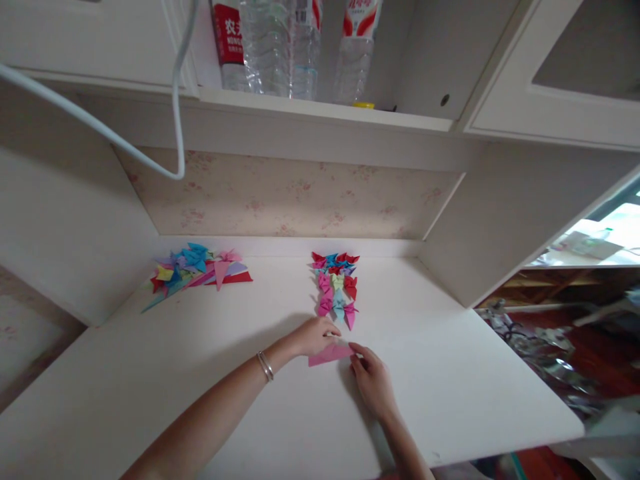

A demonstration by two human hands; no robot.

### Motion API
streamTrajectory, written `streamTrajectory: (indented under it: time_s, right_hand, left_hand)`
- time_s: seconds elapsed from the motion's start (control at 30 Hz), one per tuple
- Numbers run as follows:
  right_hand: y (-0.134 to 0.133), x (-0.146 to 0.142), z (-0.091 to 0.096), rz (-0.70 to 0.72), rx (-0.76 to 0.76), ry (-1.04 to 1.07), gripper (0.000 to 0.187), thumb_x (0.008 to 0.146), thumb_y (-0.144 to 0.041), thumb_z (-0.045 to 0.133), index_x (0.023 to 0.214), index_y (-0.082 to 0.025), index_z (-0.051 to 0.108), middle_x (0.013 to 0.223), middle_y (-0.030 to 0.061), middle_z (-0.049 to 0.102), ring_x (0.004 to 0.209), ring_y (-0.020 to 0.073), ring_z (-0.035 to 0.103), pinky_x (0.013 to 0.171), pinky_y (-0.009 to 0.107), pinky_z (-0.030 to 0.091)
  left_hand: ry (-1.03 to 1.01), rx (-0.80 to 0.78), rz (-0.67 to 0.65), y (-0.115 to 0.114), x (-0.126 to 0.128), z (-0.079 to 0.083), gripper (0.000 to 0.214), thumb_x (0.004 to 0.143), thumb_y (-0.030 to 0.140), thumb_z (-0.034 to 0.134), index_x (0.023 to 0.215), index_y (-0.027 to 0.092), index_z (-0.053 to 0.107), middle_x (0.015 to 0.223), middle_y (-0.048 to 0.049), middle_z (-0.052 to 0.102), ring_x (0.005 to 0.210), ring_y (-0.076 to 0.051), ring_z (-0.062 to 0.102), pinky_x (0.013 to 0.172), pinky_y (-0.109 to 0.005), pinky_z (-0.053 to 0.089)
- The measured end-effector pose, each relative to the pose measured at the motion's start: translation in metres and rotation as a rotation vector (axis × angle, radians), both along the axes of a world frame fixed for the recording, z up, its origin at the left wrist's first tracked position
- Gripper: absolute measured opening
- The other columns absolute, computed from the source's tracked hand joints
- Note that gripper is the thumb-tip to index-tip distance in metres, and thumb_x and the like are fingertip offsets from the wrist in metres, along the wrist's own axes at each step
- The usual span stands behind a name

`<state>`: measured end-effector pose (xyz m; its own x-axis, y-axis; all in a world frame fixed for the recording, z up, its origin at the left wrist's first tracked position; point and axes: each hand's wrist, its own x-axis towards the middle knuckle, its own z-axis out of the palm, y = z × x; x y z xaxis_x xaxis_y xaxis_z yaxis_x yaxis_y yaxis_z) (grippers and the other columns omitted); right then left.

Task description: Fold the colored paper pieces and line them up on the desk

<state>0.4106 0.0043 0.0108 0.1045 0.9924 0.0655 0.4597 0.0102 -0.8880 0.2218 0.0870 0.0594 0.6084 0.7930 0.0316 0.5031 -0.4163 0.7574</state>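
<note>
A folded sheet of pink paper (327, 356) is between my two hands, low over the white tabletop. My left hand (316, 335) reaches over its upper left side, fingers bent down onto it. At the right corner, my right hand (369, 373) pinches the paper between thumb and fingers. Just beyond my hands, several small folded-paper figures (338, 283) in pink, red, green and blue stand in close rows. A heap of coloured paper figures and paper pieces (200, 270) lies at the back left.
A white shelf (325, 110) holding plastic bottles (356, 60) overhangs the back of the tabletop (200, 373). A white cable (176, 127) hangs at the upper left. Side panels flank the table, whose right edge ends near a cluttered floor area.
</note>
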Motion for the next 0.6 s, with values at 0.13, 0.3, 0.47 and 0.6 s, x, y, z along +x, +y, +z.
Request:
streamTrajectory:
  time_s: [0.13,0.3,0.47,0.6]
  right_hand:
    - [0.006,0.007,0.004,0.055,0.061,-0.065,0.036,0.084,-0.04,0.051,0.104,-0.018,0.07,0.095,0.0094,0.07,0.072,0.0199,0.063,0.069,0.031,0.049]
    - [0.017,0.015,0.017,0.153,0.039,-0.08,0.037,0.084,-0.051,0.053,0.088,-0.021,0.074,0.079,0.005,0.063,0.066,0.0165,0.056,0.062,0.027,0.044]
    - [0.039,0.025,0.027,0.242,-0.112,0.063,0.038,0.081,-0.052,0.056,0.078,-0.017,0.071,0.066,-0.0004,0.059,0.061,0.0133,0.05,0.057,0.024,0.037]
    - [0.052,0.03,0.023,0.221,-0.14,-0.049,0.036,0.078,-0.05,0.057,0.072,-0.016,0.069,0.062,-0.0009,0.061,0.058,0.0128,0.05,0.054,0.024,0.033]
  left_hand:
    - [-0.052,0.051,0.171,-0.024,-0.028,-0.002,0.03,0.084,0.029,0.056,0.108,0.019,0.07,0.111,-0.008,0.067,0.098,-0.018,0.061,0.088,-0.026,0.044]
    - [-0.04,-0.018,0.137,-0.061,-0.056,-0.002,0.034,0.075,0.041,0.067,0.102,0.021,0.071,0.105,-0.005,0.069,0.097,-0.02,0.059,0.087,-0.026,0.043]
    - [-0.087,-0.178,0.347,-0.069,-0.048,-0.013,0.042,0.091,0.042,0.04,0.075,0.015,0.068,0.062,-0.0006,0.061,0.057,-0.013,0.054,0.055,-0.022,0.036]
    - [0.037,-0.136,0.407,-0.065,-0.033,-0.022,0.05,0.09,0.048,0.04,0.062,0.015,0.064,0.055,-0.0014,0.059,0.053,-0.012,0.052,0.052,-0.023,0.029]
